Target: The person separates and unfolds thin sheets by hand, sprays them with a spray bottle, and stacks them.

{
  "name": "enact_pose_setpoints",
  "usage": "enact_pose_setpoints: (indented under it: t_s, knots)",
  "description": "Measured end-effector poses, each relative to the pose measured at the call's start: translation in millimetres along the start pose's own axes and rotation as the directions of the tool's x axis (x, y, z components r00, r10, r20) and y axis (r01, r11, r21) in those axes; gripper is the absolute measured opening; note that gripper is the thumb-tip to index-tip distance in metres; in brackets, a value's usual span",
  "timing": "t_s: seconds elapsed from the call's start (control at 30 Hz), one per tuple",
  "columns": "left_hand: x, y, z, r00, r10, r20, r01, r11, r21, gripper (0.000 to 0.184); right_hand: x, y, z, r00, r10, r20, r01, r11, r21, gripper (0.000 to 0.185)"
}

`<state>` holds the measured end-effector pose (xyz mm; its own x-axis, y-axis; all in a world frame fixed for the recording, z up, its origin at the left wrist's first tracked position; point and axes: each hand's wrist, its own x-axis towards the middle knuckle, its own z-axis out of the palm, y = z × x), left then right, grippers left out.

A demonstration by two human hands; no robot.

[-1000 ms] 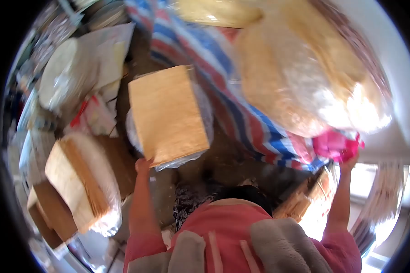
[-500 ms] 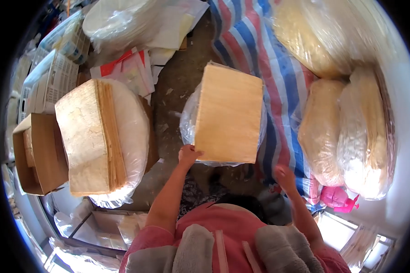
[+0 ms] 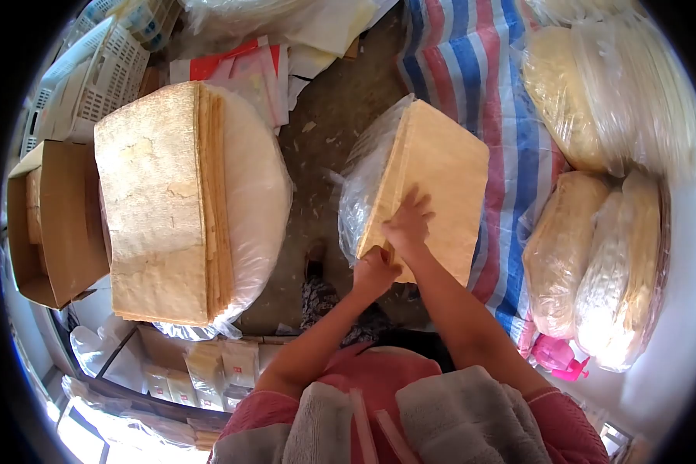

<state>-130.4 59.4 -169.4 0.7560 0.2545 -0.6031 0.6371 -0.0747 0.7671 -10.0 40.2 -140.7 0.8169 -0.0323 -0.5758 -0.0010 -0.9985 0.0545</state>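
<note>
A stack of tan paper sheets (image 3: 448, 155) lies tilted in front of me, on a bundle in clear plastic (image 3: 361, 193). My left hand (image 3: 375, 272) is closed on the stack's near left corner. Just above it, my right hand (image 3: 410, 224) rests on the top sheet near the left edge, with its fingers spread. The two hands are close together. What lies beneath the plastic bundle is hidden.
To the left, a thick stack of brown sheets (image 3: 158, 209) sits on a round plastic-wrapped pile (image 3: 251, 193), beside a cardboard box (image 3: 69, 224). A striped sheet (image 3: 495, 85), wrapped bundles (image 3: 568, 255) and a pink plastic item (image 3: 557, 354) are on the right.
My right hand has moved from the pink item at the right onto the tan sheets. My left hand still holds their near left corner. The sheets are now turned and tilted. The view has shifted.
</note>
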Motion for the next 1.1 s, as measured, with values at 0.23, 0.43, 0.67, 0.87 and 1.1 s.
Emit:
enact_pose_setpoints:
  t_s: [0.23,0.43,0.67,0.87,1.1]
  knots:
    - [-20.1,39.9,-35.7,0.969,0.245,0.04,-0.232,0.952,-0.202,0.026,-20.8,91.2,-56.4,0.927,-0.267,-0.263,0.317,0.933,0.169,0.085]
    - [6.1,71.6,-38.4,0.939,0.335,0.081,-0.256,0.835,-0.486,0.03,-48.0,196.6,-191.7,0.809,-0.418,-0.414,0.587,0.537,0.606,0.077]
    - [-22.8,163.9,16.7,0.882,0.302,0.361,-0.112,0.88,-0.462,0.055,-86.7,205.7,-131.9,0.745,-0.348,-0.57,0.627,0.657,0.419,0.072]
    - [-6.1,169.6,47.6,0.913,0.171,0.37,-0.007,0.914,-0.406,0.082,-78.4,202.0,-93.8,0.829,-0.35,-0.436,0.559,0.561,0.611,0.07]
    - [9.6,192.0,56.8,0.982,0.137,0.127,-0.117,0.981,-0.153,0.074,-74.9,186.0,-108.6,0.834,-0.48,-0.273,0.511,0.482,0.712,0.072]
